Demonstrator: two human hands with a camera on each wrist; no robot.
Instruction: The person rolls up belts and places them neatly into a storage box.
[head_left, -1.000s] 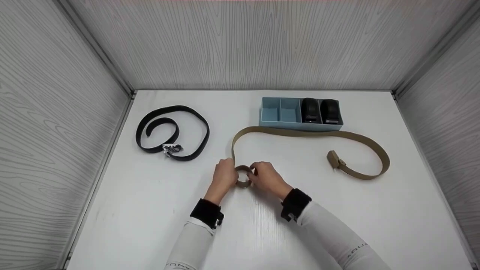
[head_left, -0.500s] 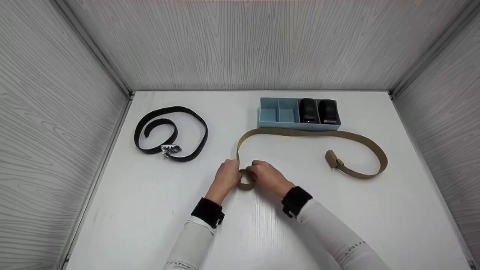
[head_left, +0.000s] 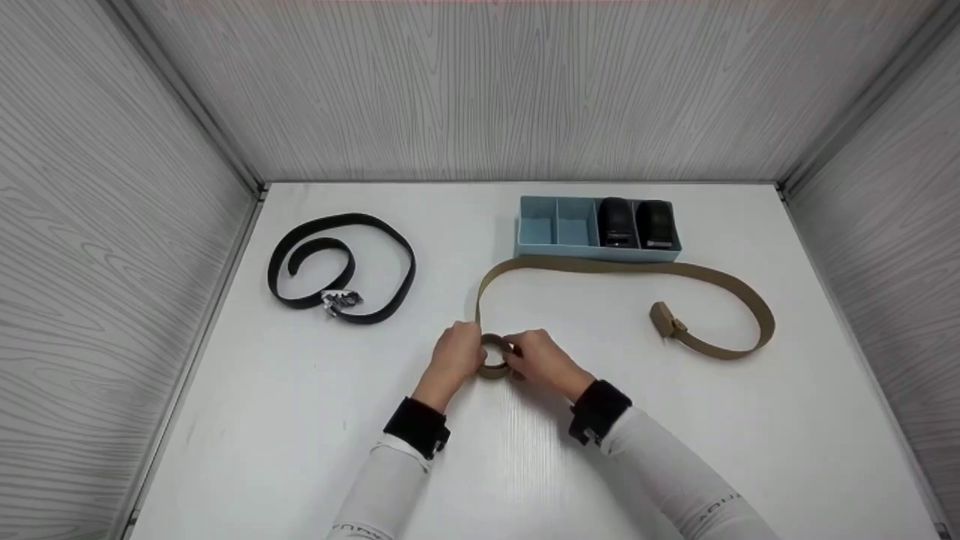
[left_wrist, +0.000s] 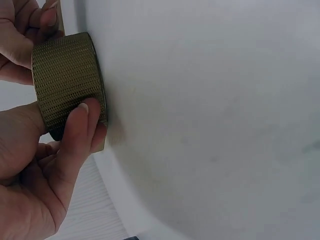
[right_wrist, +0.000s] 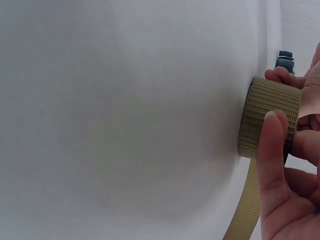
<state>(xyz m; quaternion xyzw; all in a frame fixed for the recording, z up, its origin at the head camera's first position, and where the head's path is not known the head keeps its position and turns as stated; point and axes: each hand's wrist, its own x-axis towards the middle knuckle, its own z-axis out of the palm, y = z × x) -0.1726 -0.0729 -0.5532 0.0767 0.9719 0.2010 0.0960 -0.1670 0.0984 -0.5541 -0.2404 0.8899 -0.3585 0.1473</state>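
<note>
Since half a second ago, the right hand [head_left: 546, 360] has shifted slightly right and nearer. Over the white table [head_left: 262, 420], the left sleeve [head_left: 390, 480] and right sleeve [head_left: 667, 465] enter from the near side, slanting inward. The tan belt [head_left: 585, 265] runs from its coil [head_left: 493, 371], upright in the middle, past the blue tray [head_left: 555, 250], then bends right and near to its buckle [head_left: 663, 319]. A black belt [head_left: 410, 277] lies looped farther left. The left hand [head_left: 454, 349] pinches the coil's left side, the right hand its right, each pressing a finger against the outer face. Lettering [head_left: 718, 508] on both sleeves is too blurred to read surely.
</note>
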